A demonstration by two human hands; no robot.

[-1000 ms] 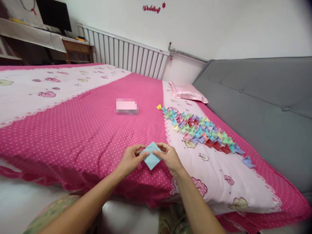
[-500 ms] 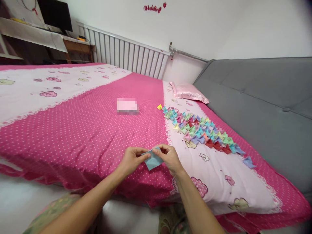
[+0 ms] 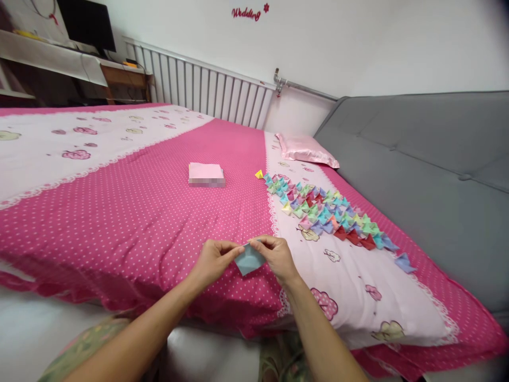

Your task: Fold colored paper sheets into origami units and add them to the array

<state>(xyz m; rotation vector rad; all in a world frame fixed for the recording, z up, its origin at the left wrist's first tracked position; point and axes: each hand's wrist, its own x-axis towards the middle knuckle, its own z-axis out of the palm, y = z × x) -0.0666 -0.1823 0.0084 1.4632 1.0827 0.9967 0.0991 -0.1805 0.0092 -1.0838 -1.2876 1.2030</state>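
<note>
A light blue piece of folded paper [image 3: 249, 261] hangs between my two hands, just above the near edge of the bed. My left hand [image 3: 214, 260] pinches its upper left corner between thumb and fingers. At the top right, the thumb and fingers of my right hand [image 3: 277, 257] grip the same paper. To the right, rows of small folded paper boats [image 3: 318, 207] in many colours stand on the white band of the bedspread. Farther off on the pink part lies a stack of square paper [image 3: 205, 173], pink on top and partly blurred out.
The pink dotted bedspread [image 3: 151, 212] spreads under everything. A pink pillow [image 3: 306, 149] lies at the far right, by a grey padded headboard [image 3: 421, 175]. Behind the bed are a radiator [image 3: 199, 79] and a desk with a monitor [image 3: 86, 26].
My left fingers have shifted slightly along the paper's upper edge, closer to my right hand. The paper's left corner now shows less. The view has moved very slightly.
</note>
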